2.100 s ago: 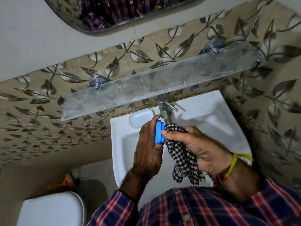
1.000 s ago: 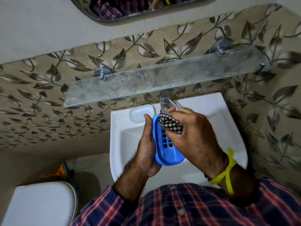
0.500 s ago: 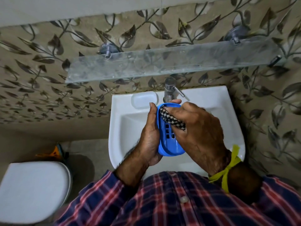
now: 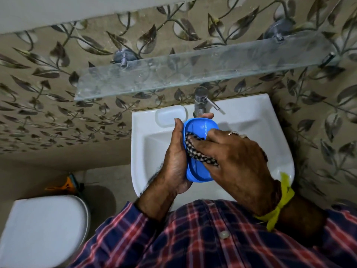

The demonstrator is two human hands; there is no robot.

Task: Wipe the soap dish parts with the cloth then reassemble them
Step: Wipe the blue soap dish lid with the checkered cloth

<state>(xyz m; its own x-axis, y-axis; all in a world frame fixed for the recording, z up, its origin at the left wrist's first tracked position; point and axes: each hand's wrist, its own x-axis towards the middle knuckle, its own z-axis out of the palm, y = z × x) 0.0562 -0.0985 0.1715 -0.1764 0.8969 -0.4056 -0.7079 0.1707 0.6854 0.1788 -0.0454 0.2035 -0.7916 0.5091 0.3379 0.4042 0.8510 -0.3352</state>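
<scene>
For wiping the inside, I'd keep the blue soap dish tray (image 4: 199, 130) cupped firm in the left hand (image 4: 174, 161) over the washbasin (image 4: 251, 117) and work the checkered cloth (image 4: 201, 154) into the corners. Left grip is curled round the tray's edge, fingertips over the far rim. The right hand (image 4: 231, 151) pinches the bunched cloth and presses it into the tray's hollow.
</scene>
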